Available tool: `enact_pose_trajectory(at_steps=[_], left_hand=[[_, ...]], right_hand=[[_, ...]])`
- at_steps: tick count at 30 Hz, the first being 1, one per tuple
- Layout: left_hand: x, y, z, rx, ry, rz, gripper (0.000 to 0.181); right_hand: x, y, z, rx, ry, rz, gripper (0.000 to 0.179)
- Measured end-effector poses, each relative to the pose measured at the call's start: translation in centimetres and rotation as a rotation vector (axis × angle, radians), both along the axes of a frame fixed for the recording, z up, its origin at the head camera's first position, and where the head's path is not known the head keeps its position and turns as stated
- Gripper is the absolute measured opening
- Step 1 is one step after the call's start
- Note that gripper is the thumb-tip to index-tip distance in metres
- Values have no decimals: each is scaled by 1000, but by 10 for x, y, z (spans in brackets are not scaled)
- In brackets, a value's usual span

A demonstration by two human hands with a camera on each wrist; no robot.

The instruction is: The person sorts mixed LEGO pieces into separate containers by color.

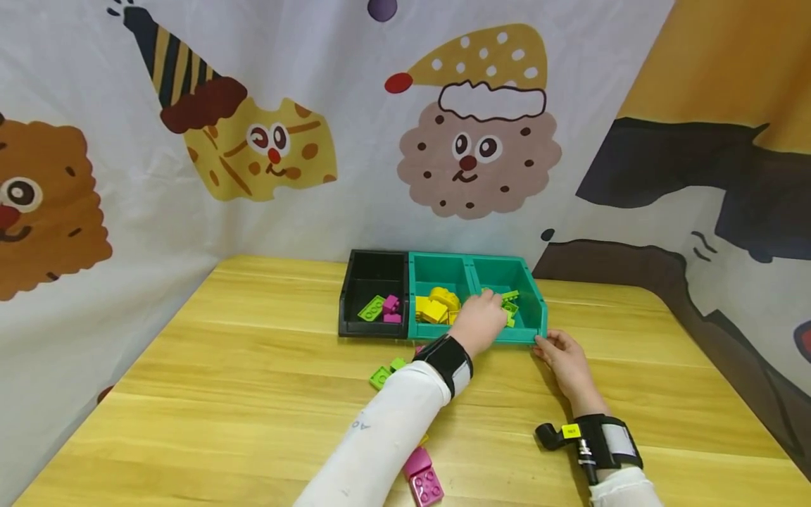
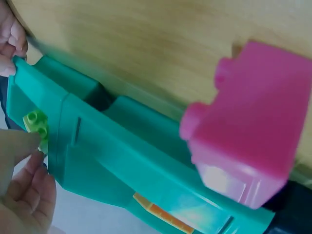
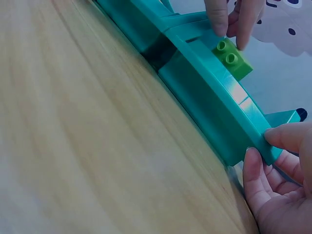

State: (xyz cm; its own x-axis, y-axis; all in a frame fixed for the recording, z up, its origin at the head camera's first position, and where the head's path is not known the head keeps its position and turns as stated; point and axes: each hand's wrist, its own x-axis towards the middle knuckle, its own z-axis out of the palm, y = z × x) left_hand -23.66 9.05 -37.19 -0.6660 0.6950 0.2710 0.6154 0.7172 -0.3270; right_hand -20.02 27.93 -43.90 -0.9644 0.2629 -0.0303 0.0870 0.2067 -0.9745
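My left hand (image 1: 483, 322) reaches into the right compartment of the teal bin (image 1: 538, 325). Its thumb and fingers pinch a light green toy brick (image 3: 233, 59) just above the front rim, and the same green brick (image 2: 37, 127) shows at the fingertips in the left wrist view. At the bin's front right corner, my right hand (image 1: 567, 362) grips the wall; in the right wrist view its thumb (image 3: 287, 136) lies on the rim with fingers beneath. More green bricks (image 1: 510, 307) lie inside that compartment.
Yellow bricks (image 1: 437, 308) fill the middle compartment. Left of it, a black bin (image 1: 374, 264) holds a green plate brick (image 1: 372, 308) and magenta bricks (image 1: 391, 304). On the wooden table (image 1: 222, 394), green bricks (image 1: 381, 377) and magenta bricks (image 1: 426, 486) lie around the left forearm. Printed cloth (image 1: 355, 211) hangs behind.
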Motion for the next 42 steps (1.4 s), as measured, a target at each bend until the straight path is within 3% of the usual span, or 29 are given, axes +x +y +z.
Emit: enact_pose_trajectory(at_steps=[3,7,9,11,14,16,18,23,28,32,36,42], left_hand=[[2,-6,-1,12,-20,13,18],[4,-32,2,180,-83,53,30],[-1,-51,3,298,-78,124,32],[-7,-72,3,407,-95,235,28],[-16,-98,4,517,-180,395,27],[-21,-111,5,569,-251,443,29],[-24,-119,5,610,-293,452,33],[-26,-136,-1,621,-337,518,39],[-28,-152,-8,568,-521,594,33],[-32,-162,-8,563,-606,607,27],[-34,-166,-7,579,-630,632,24],[-35,-165,-6,569,-571,639,17]], right_hand=[[0,-1,0,-4,6,-5,35],[1,-1,-1,-10,11,7,38],[1,-1,0,-5,13,11,39],[2,-1,1,-2,16,10,39],[3,0,2,19,18,-1,39],[4,0,3,33,19,-2,39],[6,-2,3,52,14,7,40],[8,-4,4,70,7,13,39],[8,-5,3,68,16,-6,38],[9,-5,2,67,17,5,39],[10,-5,1,63,17,7,39],[11,-6,0,68,16,-2,39]])
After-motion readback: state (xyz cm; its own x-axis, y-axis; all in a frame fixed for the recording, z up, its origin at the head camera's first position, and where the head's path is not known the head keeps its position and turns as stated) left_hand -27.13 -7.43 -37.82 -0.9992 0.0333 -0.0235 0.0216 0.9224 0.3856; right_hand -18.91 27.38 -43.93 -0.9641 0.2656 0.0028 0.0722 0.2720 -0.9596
